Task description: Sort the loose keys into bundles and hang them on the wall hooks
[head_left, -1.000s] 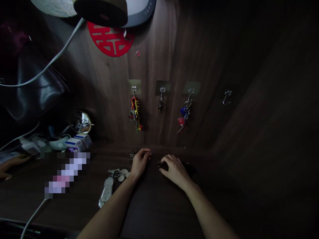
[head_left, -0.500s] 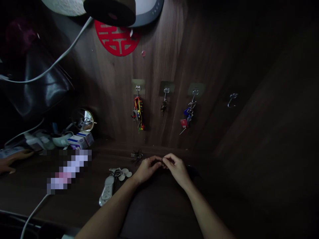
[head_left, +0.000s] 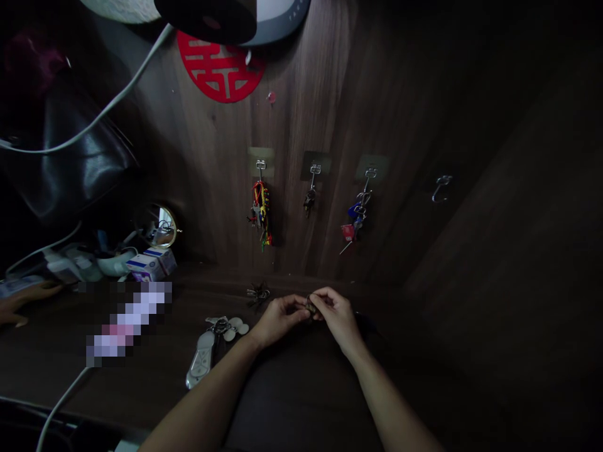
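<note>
My left hand [head_left: 281,319] and my right hand [head_left: 333,312] meet above the dark desk, thumbs and fingers pinched together. Between their fingertips is a small, dark metal key ring [head_left: 311,307], mostly covered by the fingers; the dim light blurs its details. Just left of my left hand lies a bunch of keys [head_left: 259,293]. Nearer to me, beside my left forearm, is a larger key bunch [head_left: 228,326] with round discs and a silver remote fob [head_left: 201,359].
On the wooden wall, keys with a braided cord [head_left: 262,213], a small key bunch [head_left: 309,201] and keys with blue and red tags [head_left: 353,220] hang from hooks. A bare hook [head_left: 441,188] is at right. Boxes [head_left: 151,263] and a mirror [head_left: 162,226] stand left.
My fingertips have parted slightly and more of the key ring shows between them. My right hand has tilted a little. The surrounding things have stayed put.
</note>
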Demonstrator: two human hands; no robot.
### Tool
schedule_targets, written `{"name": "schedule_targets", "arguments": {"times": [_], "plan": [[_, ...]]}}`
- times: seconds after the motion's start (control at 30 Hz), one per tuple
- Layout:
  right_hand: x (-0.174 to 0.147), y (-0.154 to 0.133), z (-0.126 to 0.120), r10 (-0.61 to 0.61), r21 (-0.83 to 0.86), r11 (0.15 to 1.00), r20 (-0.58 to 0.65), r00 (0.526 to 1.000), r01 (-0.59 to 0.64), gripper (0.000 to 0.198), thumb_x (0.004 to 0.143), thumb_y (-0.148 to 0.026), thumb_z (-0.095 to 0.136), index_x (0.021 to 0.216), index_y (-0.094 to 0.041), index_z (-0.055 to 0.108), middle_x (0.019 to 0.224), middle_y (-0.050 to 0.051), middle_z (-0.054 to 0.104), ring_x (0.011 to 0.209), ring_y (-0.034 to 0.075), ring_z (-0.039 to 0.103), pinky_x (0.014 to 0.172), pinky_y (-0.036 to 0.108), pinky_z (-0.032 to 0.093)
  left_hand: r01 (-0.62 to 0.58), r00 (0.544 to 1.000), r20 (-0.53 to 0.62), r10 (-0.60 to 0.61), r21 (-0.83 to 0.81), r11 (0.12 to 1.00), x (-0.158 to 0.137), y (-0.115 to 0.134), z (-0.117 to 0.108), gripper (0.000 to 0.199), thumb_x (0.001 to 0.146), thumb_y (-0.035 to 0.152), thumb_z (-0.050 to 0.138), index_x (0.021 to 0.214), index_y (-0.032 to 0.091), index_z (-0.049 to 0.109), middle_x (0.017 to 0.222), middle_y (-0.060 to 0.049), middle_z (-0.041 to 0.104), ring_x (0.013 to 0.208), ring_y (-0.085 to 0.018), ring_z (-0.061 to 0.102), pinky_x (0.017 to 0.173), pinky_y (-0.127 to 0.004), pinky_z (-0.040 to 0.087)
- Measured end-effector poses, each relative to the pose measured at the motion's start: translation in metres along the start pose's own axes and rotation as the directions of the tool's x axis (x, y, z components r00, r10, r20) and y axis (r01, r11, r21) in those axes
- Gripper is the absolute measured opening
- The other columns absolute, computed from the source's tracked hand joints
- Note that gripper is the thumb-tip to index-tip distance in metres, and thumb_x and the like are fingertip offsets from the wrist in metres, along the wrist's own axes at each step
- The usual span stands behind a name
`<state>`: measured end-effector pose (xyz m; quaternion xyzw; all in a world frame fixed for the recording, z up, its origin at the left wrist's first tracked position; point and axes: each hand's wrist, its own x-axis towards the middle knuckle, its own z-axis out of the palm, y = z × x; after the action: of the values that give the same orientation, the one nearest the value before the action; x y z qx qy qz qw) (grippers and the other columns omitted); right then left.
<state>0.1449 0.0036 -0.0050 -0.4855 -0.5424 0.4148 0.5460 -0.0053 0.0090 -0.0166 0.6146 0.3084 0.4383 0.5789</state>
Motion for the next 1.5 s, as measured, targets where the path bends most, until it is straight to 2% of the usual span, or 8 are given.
{"name": "schedule_targets", "arguments": {"times": [0.17, 0.37, 0.6, 0.87, 0.97, 1.13, 1.33, 1.5], "plan": [[0.000, -0.001, 0.002, 0.035, 0.064, 0.997, 0.004, 0.999, -0.035, 0.035, 0.061, -0.050, 0.069, 0.067, -0.018, 0.058, 0.052, -0.003, 0.055, 0.042, 0.011, 0.049, 0.041, 0.023, 0.038, 0.035, 0.999, -0.001, -0.035, -0.093, 0.995, 0.000, 0.001, 0.002, 0.032, 0.061, 0.031, 0.076, 0.085, 0.014, 0.064, 0.077, -0.004, 0.067, 0.073, -0.014, 0.060, 0.073, -0.026, 0.045], [-0.001, 0.001, 0.001, 0.114, 0.144, 0.982, 0.043, 0.993, -0.120, 0.034, 0.066, -0.047, 0.068, 0.084, -0.018, 0.062, 0.062, -0.002, 0.059, 0.050, 0.010, 0.053, 0.045, 0.021, 0.038, 0.042, 0.996, -0.061, -0.059, -0.250, 0.967, 0.004, -0.001, -0.001, 0.036, 0.061, 0.034, 0.076, 0.087, 0.013, 0.061, 0.065, 0.001, 0.063, 0.061, -0.010, 0.058, 0.067, -0.025, 0.046], [-0.001, -0.002, 0.001, 0.073, 0.139, 0.986, 0.115, 0.991, -0.089, 0.045, 0.062, -0.032, 0.073, 0.103, -0.021, 0.060, 0.076, -0.001, 0.064, 0.062, 0.011, 0.058, 0.051, 0.020, 0.041, 0.088, 0.987, -0.101, -0.126, -0.320, 0.943, 0.005, -0.002, -0.003, 0.038, 0.061, 0.033, 0.076, 0.088, 0.014, 0.058, 0.070, 0.000, 0.065, 0.062, -0.012, 0.061, 0.068, -0.027, 0.049], [0.002, 0.001, 0.000, 0.020, 0.195, 0.981, 0.015, 1.000, -0.023, 0.037, 0.063, -0.034, 0.071, 0.095, -0.018, 0.062, 0.070, -0.002, 0.062, 0.055, 0.010, 0.058, 0.049, 0.021, 0.043, 0.072, 0.993, -0.068, -0.099, -0.321, 0.944, 0.003, 0.003, -0.003, 0.029, 0.070, 0.035, 0.069, 0.087, 0.012, 0.064, 0.072, -0.001, 0.062, 0.064, -0.010, 0.058, 0.068, -0.024, 0.047], [0.003, 0.001, -0.001, 0.010, 0.217, 0.976, -0.022, 1.000, -0.005, 0.035, 0.063, -0.035, 0.072, 0.092, -0.018, 0.062, 0.068, -0.002, 0.062, 0.053, 0.010, 0.057, 0.048, 0.021, 0.043, 0.096, 0.989, -0.065, -0.132, -0.389, 0.916, 0.003, 0.003, -0.003, 0.033, 0.069, 0.034, 0.070, 0.094, 0.013, 0.065, 0.073, -0.002, 0.061, 0.063, -0.010, 0.056, 0.068, -0.024, 0.046], [0.004, 0.000, -0.003, -0.007, 0.230, 0.973, -0.067, 0.998, 0.022, 0.033, 0.062, -0.036, 0.073, 0.087, -0.018, 0.062, 0.065, -0.002, 0.062, 0.053, 0.010, 0.057, 0.048, 0.021, 0.044, 0.131, 0.979, -0.086, -0.186, -0.437, 0.890, 0.004, 0.004, -0.003, 0.037, 0.067, 0.034, 0.073, 0.097, 0.015, 0.066, 0.088, -0.005, 0.064, 0.069, -0.010, 0.057, 0.074, -0.026, 0.045], [0.003, -0.002, -0.002, -0.017, 0.214, 0.976, -0.088, 0.996, 0.035, 0.030, 0.063, -0.036, 0.073, 0.084, -0.018, 0.062, 0.059, -0.002, 0.062, 0.051, 0.011, 0.057, 0.048, 0.022, 0.044, 0.097, 0.979, -0.138, -0.151, -0.339, 0.936, 0.001, 0.008, -0.001, 0.043, 0.059, 0.023, 0.079, 0.098, 0.016, 0.064, 0.079, 0.000, 0.061, 0.070, -0.009, 0.055, 0.074, -0.024, 0.044], [0.003, -0.004, -0.002, -0.011, 0.216, 0.976, -0.110, 0.994, 0.035, 0.030, 0.062, -0.037, 0.073, 0.082, -0.018, 0.062, 0.057, -0.002, 0.062, 0.051, 0.012, 0.058, 0.047, 0.022, 0.045, 0.097, 0.977, -0.146, -0.153, -0.332, 0.938, 0.002, 0.008, -0.001, 0.037, 0.063, 0.036, 0.075, 0.090, 0.013, 0.063, 0.074, -0.001, 0.062, 0.064, -0.010, 0.057, 0.070, -0.026, 0.047]]}}
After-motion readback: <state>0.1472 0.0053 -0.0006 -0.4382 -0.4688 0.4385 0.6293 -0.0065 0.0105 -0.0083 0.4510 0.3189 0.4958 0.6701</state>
